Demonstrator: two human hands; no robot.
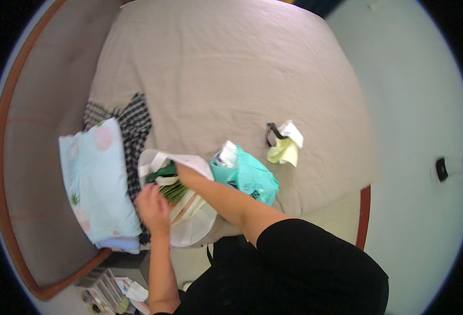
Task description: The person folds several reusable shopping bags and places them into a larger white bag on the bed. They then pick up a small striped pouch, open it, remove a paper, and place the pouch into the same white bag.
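A white bag [194, 230] stands open at the near edge of the bed, with folded green items [173, 191], a dark green item [164, 173] and cream and tan flat items [186, 207] inside. My right forearm reaches into it; the right hand is hidden below the bag's rim. My left hand [152, 204] is at the bag's left side, its fingers bent and partly blurred, so its grip is unclear. A teal plastic bag [257, 175] with a white packet [227, 154] at its mouth lies just right of the white bag.
Folded light blue bedding [97, 177] lies on a black-and-white checked cloth [135, 130] at the left, beside the padded headboard [38, 157]. A pale yellow item [283, 151] with a black strap [275, 132] rests on the beige sheet [231, 78]. A clear organizer [101, 289] stands below left.
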